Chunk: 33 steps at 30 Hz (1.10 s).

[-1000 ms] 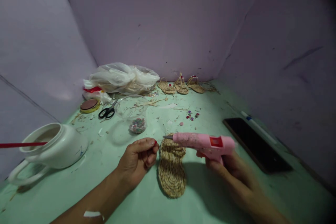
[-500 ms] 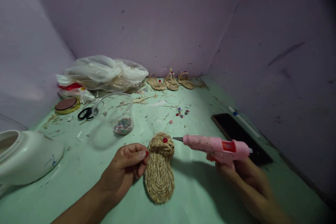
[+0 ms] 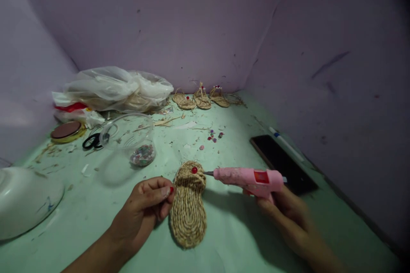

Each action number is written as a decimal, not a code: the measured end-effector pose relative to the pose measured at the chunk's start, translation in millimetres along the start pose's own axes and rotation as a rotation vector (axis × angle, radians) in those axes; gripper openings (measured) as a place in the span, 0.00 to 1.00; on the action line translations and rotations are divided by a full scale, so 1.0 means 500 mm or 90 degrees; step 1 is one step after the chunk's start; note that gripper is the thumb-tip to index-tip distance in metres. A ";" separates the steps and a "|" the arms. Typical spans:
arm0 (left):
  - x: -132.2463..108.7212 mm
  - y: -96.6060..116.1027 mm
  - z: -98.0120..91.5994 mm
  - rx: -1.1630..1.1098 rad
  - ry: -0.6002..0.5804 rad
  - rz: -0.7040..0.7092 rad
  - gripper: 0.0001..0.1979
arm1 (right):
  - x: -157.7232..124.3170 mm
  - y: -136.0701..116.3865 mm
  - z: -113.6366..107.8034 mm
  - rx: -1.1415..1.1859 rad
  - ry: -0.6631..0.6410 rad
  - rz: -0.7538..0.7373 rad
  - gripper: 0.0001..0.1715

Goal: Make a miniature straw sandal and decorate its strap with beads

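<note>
A small woven straw slipper [image 3: 188, 217] lies flat in front of me, sole toward me, with a red bead [image 3: 194, 170] on its strap. Beside its left edge, my left hand [image 3: 149, 202] pinches another red bead [image 3: 171, 189] between thumb and forefinger. My right hand [image 3: 285, 213] is wrapped round the handle of a pink glue gun [image 3: 246, 179]. The metal nozzle points left and reaches the right side of the strap, close to the bead; whether it touches the straw I cannot tell.
Several small straw slippers [image 3: 202, 100] stand by the back wall, beside a plastic bag [image 3: 118, 89]. Loose beads [image 3: 214, 136], a bag of beads [image 3: 143, 155], a clear plastic cup [image 3: 128, 130] and black scissors [image 3: 92, 141] lie around. A phone [image 3: 285, 166] sits right, a white bowl [image 3: 28, 200] left.
The glue gun has moved left relative to the slipper, its nozzle now closer to the strap. The whole view has shifted slightly; my left hand keeps its pinch on the bead.
</note>
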<state>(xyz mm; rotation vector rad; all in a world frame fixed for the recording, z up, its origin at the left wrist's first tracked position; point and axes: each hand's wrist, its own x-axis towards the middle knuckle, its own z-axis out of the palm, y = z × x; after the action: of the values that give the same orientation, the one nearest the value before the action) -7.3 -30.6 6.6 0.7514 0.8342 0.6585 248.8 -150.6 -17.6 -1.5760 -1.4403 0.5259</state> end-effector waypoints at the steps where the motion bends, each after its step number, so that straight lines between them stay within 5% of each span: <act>1: 0.000 0.000 0.000 0.005 -0.002 0.000 0.10 | 0.002 -0.004 0.001 -0.008 -0.003 -0.001 0.08; 33: -0.002 0.007 0.006 0.039 0.024 -0.005 0.12 | -0.002 -0.004 0.015 0.014 0.003 0.048 0.12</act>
<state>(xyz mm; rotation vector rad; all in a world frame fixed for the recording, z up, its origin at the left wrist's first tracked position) -5.8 -30.3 11.3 0.7933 0.8943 0.6441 241.4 -149.1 -20.0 -1.6176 -1.3703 0.5798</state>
